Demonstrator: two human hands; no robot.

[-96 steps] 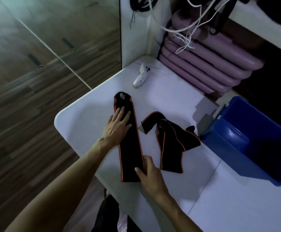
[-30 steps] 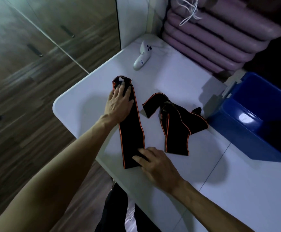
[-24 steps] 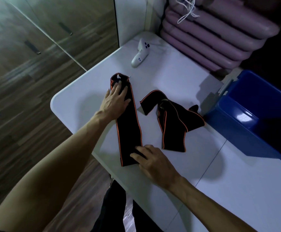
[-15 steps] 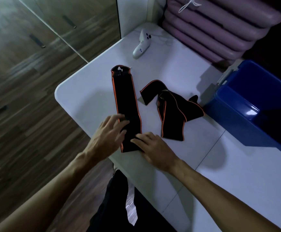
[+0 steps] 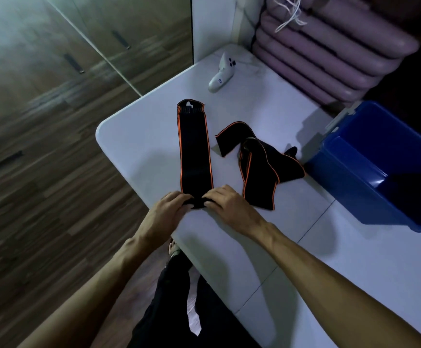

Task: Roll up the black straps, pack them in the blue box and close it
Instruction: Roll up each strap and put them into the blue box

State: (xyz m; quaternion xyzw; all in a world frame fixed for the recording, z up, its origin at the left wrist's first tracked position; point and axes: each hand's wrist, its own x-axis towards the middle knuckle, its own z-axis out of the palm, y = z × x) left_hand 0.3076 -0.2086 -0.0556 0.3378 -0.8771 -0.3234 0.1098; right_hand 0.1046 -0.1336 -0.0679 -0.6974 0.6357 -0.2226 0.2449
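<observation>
Rolling begins: left hand (image 5: 165,209) and right hand (image 5: 225,203) pinch the flat strap (image 5: 194,149) at its near end. Second strap (image 5: 257,167) lies crumpled beyond the right hand, blue box (image 5: 380,167) open farther right. Next: roll tightly away, keeping edges aligned.

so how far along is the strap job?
Done: one strap laid flat. In hand: left hand and right hand pinch its near end, starting the roll. Left: the crumpled second strap, then packing; the blue box sits open with nothing visible inside.

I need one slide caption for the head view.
Both hands begin rolling the flat strap beside the blue box.
</observation>
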